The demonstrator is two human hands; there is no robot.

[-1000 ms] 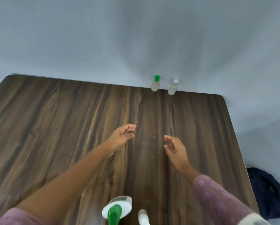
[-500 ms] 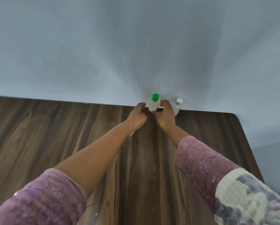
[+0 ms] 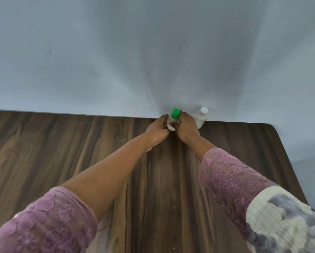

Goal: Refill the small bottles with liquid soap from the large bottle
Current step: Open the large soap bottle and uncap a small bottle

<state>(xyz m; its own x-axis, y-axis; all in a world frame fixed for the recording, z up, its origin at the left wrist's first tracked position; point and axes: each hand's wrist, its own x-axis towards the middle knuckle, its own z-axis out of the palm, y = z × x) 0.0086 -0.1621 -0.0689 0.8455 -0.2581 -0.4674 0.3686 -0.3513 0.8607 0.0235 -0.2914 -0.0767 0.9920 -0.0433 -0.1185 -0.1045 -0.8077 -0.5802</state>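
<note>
Left hand [image 3: 157, 130] and right hand [image 3: 187, 129] grip green-capped bottle [image 3: 175, 114] on wooden table [image 3: 61, 143] at wall [image 3: 153, 52].

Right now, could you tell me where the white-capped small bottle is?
In the head view, the white-capped bottle stands by the wall at the table's far edge, right of centre, just right of the right hand gripping the green-capped bottle.

Your left hand [image 3: 157, 131] and right hand [image 3: 186, 129] grip the green-capped bottle [image 3: 171, 125], upright at the table's [image 3: 61, 147] far edge, white-capped bottle [image 3: 200, 119] just beside your right hand.
</note>
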